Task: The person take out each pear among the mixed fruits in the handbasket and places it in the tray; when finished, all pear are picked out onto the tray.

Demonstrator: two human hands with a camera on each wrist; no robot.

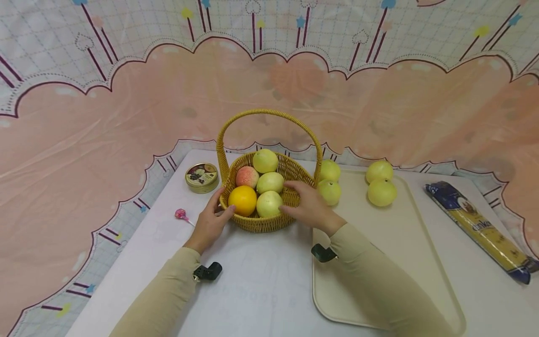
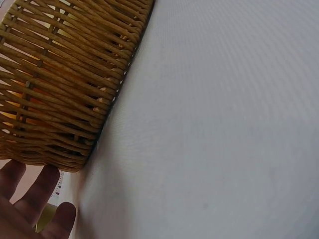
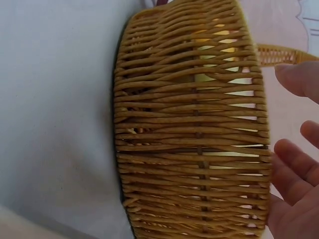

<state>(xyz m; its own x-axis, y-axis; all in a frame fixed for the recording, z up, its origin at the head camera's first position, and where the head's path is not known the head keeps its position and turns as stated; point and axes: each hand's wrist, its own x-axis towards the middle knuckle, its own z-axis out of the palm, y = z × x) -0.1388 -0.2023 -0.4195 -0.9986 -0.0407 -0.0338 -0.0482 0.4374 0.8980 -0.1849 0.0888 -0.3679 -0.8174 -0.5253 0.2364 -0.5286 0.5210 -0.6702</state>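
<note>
A woven wicker basket (image 1: 264, 224) with a tall arched handle stands on the white table, its side filling much of both wrist views. In it lie an orange (image 1: 243, 200), a reddish peach (image 1: 247, 177) and three pale green fruits (image 1: 269, 204). My left hand (image 1: 209, 224) holds the basket's left rim, the thumb beside the orange and the fingers along the outer wall. Over the basket's right side is my right hand (image 1: 310, 206), fingers spread and holding nothing, the fingertips close to the green fruits.
A beige tray (image 1: 379, 262) lies right of the basket, with two green fruits (image 1: 382, 192) on its far part. Two more (image 1: 329, 192) sit beside the basket's handle. A round tin (image 1: 202, 178) and a lollipop (image 1: 181, 214) lie left; a long yellow-blue packet (image 1: 480, 229) lies far right.
</note>
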